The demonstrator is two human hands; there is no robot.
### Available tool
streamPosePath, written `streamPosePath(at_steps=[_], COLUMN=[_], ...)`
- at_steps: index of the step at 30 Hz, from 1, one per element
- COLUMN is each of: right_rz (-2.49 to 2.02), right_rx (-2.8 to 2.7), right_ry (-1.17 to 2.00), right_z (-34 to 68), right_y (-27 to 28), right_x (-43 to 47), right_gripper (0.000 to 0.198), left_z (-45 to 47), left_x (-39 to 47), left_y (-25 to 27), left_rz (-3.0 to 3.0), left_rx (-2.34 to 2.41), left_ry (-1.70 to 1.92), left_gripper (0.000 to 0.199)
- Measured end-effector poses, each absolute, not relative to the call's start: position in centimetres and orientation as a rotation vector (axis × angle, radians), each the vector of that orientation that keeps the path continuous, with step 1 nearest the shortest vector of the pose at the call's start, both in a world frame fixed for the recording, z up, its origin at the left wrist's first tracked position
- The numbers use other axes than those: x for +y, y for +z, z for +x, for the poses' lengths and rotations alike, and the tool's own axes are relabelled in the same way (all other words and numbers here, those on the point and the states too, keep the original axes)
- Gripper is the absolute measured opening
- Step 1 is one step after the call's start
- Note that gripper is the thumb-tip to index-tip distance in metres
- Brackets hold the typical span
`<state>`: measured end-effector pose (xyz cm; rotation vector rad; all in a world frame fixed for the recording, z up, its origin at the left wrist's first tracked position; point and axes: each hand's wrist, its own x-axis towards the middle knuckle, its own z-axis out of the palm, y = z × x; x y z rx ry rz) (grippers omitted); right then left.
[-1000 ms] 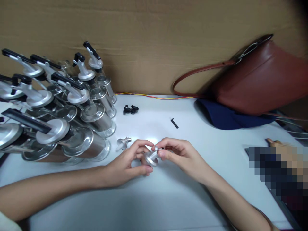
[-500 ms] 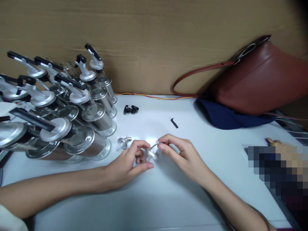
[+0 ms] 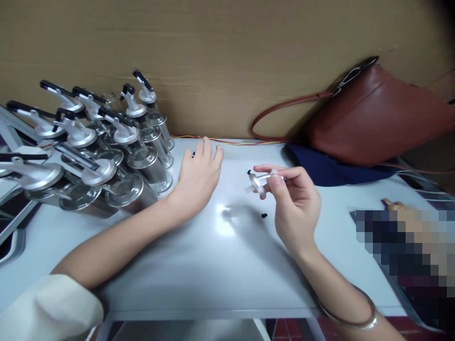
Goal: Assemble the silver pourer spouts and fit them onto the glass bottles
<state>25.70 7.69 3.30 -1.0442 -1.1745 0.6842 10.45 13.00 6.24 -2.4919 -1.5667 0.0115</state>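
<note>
My left hand (image 3: 201, 177) reaches palm down over the tabletop, its fingers stretched forward and apart. Small black parts (image 3: 194, 154) show just beside its fingers, mostly covered by the hand. Between thumb and fingers, my right hand (image 3: 296, 203) pinches a silver pourer spout (image 3: 256, 183), its round flange and clear stem pointing left. A black bit (image 3: 249, 172) shows right behind the spout; whether it is held or lies on the table I cannot tell. On the table below that hand lies a tiny black piece (image 3: 264, 215).
Several glass-and-steel bottles (image 3: 144, 158) with silver, black-levered pourers crowd the left side. A brown leather bag (image 3: 351, 118) rests on dark blue cloth (image 3: 320, 168) at the back right. Thin wires (image 3: 231, 141) run along the cardboard wall (image 3: 220, 71). A blurred-out patch covers the right edge.
My hands have parted: the left moved forward over the black parts, while the right carried the pourer spout to the right and up. The second spout on the table is now out of sight.
</note>
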Motion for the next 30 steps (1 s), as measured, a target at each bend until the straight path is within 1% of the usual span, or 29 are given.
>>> streamPosePath(at_steps=[2, 5, 9, 17, 22, 27, 30], right_rz=[-1.031, -1.0, -1.004, -1.038, -1.03, -1.04, -1.055], right_rx=[-1.136, -1.088, -1.088, -1.113, -1.09, -1.075, -1.094], right_ry=[0.714, 0.772, 0.795, 0.781, 0.795, 0.782, 0.782], right_z=[25.8, 25.9, 26.0, 26.2, 26.2, 26.2, 26.3], right_y=[3.4, 3.5, 3.5, 3.3, 3.4, 3.4, 3.2], right_x=[7.8, 8.1, 8.4, 8.6, 8.6, 8.5, 8.5], right_gripper=[0.02, 0.025, 0.023, 0.02, 0.018, 0.017, 0.013], left_z=[11.3, 12.1, 12.2, 12.0, 11.8, 10.9, 9.7], left_x=[14.0, 15.6, 16.4, 15.5, 15.3, 14.1, 12.6], left_y=[6.5, 5.9, 4.7, 4.6, 4.7, 5.3, 4.7], left_rz=[-2.466, -2.437, -2.446, -2.534, -2.532, -2.654, -2.8], left_rx=[-1.668, -1.766, -1.785, -1.676, -1.728, -1.588, -1.399], left_ry=[0.088, 0.132, 0.145, 0.099, 0.126, 0.039, -0.082], left_gripper=[0.047, 0.04, 0.033, 0.036, 0.035, 0.036, 0.032])
